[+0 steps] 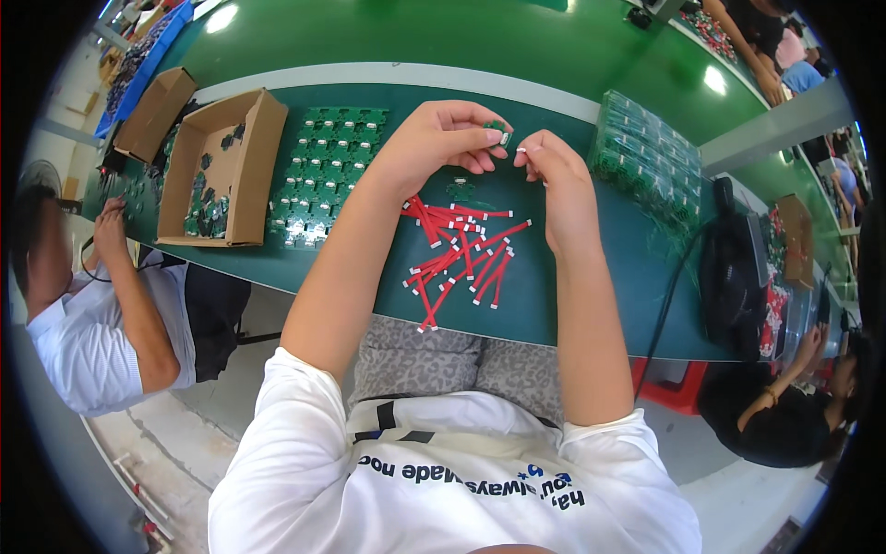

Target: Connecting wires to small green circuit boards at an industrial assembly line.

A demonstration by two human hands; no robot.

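My left hand (441,137) pinches a small green circuit board (499,132) with a white socket on it. Just to the right, my right hand (556,171) is closed on a small white plug (521,150), its tip a short gap away from the board; whatever is behind the plug is hidden by my fingers. Below both hands lies a loose heap of short red cables (469,263) with white plugs at their ends. A single green board (460,188) rests on the table between my hands and that heap.
Left of my arm, a sheet of green boards (328,175) lies near an open cardboard box (258,175) holding more boards. Stacked board panels (646,152) stand at the right, by a black bag (732,277). Co-workers sit at both sides; a white rail (397,76) runs behind.
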